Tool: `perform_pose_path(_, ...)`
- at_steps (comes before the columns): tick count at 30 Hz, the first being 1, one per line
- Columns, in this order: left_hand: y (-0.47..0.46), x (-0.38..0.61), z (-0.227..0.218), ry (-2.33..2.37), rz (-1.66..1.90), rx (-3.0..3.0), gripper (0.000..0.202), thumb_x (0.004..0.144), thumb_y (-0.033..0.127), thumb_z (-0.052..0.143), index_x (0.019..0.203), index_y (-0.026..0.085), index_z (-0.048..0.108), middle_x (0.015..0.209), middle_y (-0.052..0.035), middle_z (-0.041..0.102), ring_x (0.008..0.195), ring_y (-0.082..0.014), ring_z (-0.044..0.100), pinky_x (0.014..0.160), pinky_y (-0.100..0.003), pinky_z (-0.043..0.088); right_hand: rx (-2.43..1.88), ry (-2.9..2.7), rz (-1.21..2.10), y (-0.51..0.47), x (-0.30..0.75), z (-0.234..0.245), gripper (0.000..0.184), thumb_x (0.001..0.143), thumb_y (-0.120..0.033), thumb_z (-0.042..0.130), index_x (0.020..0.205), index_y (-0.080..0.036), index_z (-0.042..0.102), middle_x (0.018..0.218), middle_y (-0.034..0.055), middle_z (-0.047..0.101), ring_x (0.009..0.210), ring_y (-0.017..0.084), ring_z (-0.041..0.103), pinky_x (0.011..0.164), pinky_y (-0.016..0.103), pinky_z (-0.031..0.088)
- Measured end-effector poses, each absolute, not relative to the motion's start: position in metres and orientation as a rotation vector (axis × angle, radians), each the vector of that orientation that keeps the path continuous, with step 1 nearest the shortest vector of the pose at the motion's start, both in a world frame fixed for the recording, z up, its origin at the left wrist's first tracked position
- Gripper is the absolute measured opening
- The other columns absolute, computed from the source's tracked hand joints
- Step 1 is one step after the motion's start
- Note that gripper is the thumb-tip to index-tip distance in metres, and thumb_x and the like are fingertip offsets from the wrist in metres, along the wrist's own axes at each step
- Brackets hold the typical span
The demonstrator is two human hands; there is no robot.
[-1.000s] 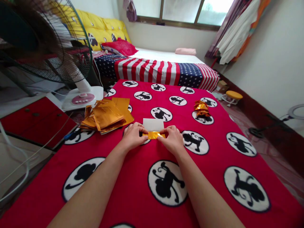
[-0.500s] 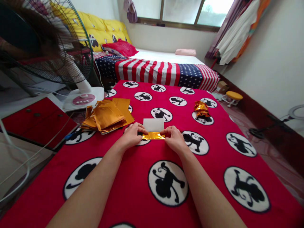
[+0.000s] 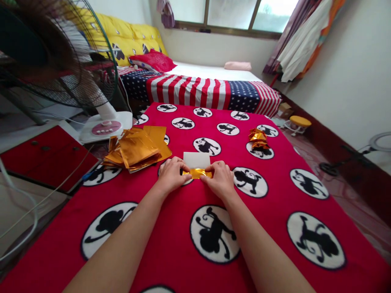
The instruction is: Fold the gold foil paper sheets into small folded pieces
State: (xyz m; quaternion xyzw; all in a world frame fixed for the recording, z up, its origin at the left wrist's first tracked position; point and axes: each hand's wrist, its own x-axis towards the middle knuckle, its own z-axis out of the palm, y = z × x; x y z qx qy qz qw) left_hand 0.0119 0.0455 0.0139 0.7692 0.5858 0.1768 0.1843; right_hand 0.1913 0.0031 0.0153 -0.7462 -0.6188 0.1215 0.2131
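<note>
A sheet of gold foil paper [image 3: 196,160] lies on the red cloth in front of me, its pale backing facing up at the far part and a shiny gold fold along the near edge. My left hand [image 3: 173,173] grips the left end of that fold, thumb against fingers. At the right end, my right hand [image 3: 220,176] pinches the same fold. To the left lies a loose stack of gold foil sheets [image 3: 139,148]. Some folded gold foil pieces [image 3: 258,138] sit in a small pile further off to the right.
The red cloth [image 3: 171,248] with black-and-white monkey prints covers the surface I work on. A fan [image 3: 105,122] stands at the left, beside a red-topped cabinet [image 3: 45,156] with cables. Beyond is a bed [image 3: 195,91]; a yellow stool [image 3: 299,121] stands at the right.
Both thumbs have shifted onto the near edge of the gold fold, and the hands have drawn slightly closer together. The paper stays in place, as do the stack and pile.
</note>
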Motion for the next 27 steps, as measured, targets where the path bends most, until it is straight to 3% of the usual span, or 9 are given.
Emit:
perform_pose_path(3, 0.05, 0.006, 0.012, 1.574, 0.493, 2.147, 0.017, 0.071, 0.028, 0.071, 0.086, 0.03, 0.077, 0.114, 0.0003, 0.066, 0.111, -0.0253, 0.057, 0.099, -0.04, 0.042, -1.99, -1.739, 0.454, 0.005, 0.203, 0.013, 0.018, 0.074, -0.023, 0.069, 0.092, -0.024, 0.072, 0.107, 0.003, 0.061, 0.101, 0.021, 0.054, 0.088, 0.033, 0.04)
perform_pose_path(6, 0.056, -0.001, 0.009, 1.502, 0.509, 2.105, 0.024, 0.07, 0.017, 0.065, 0.087, 0.028, 0.077, 0.113, 0.0002, 0.066, 0.112, -0.023, 0.057, 0.101, -0.036, 0.042, -1.895, -1.712, 0.539, 0.009, 0.212, 0.008, 0.028, 0.073, -0.007, 0.061, 0.091, -0.024, 0.073, 0.105, 0.0013, 0.063, 0.1, 0.018, 0.056, 0.088, 0.03, 0.041)
perform_pose_path(10, 0.06, -0.006, 0.007, 1.401, 0.556, 2.053, 0.031, 0.068, 0.009, 0.055, 0.085, 0.024, 0.076, 0.113, -0.0018, 0.067, 0.111, -0.0206, 0.059, 0.102, -0.033, 0.044, -1.802, -1.674, 0.59, 0.01, 0.218, 0.002, 0.04, 0.069, 0.002, 0.048, 0.087, -0.023, 0.074, 0.101, 0.001, 0.065, 0.099, 0.017, 0.058, 0.087, 0.029, 0.043)
perform_pose_path(16, 0.06, -0.014, 0.005, 1.21, 0.74, 1.948, 0.039, 0.059, 0.006, 0.046, 0.088, 0.016, 0.069, 0.104, -0.006, 0.069, 0.102, -0.0198, 0.064, 0.097, -0.033, 0.048, -1.714, -1.644, 0.57, 0.008, 0.22, -0.001, 0.044, 0.058, 0.002, 0.043, 0.086, -0.021, 0.07, 0.096, 0.0015, 0.065, 0.091, 0.018, 0.058, 0.084, 0.03, 0.046)
perform_pose_path(20, 0.06, -0.015, 0.001, 1.207, 0.77, 1.968, 0.04, 0.059, 0.008, 0.049, 0.093, 0.016, 0.069, 0.099, -0.0057, 0.07, 0.095, -0.0217, 0.064, 0.09, -0.034, 0.05, -1.59, -1.643, 0.597, 0.006, 0.224, -0.001, 0.049, 0.055, 0.0, 0.045, 0.093, -0.022, 0.067, 0.098, 0.0013, 0.066, 0.086, 0.018, 0.057, 0.084, 0.031, 0.047)
perform_pose_path(27, 0.059, -0.01, 0.0, 1.212, 0.804, 2.083, 0.022, 0.072, 0.024, 0.066, 0.092, 0.021, 0.075, 0.103, -0.0063, 0.07, 0.1, -0.0242, 0.062, 0.092, -0.035, 0.048, -1.481, -1.645, 0.569, 0.005, 0.222, -0.002, 0.032, 0.07, -0.008, 0.055, 0.091, -0.024, 0.073, 0.095, 0.0039, 0.064, 0.089, 0.02, 0.058, 0.081, 0.032, 0.047)
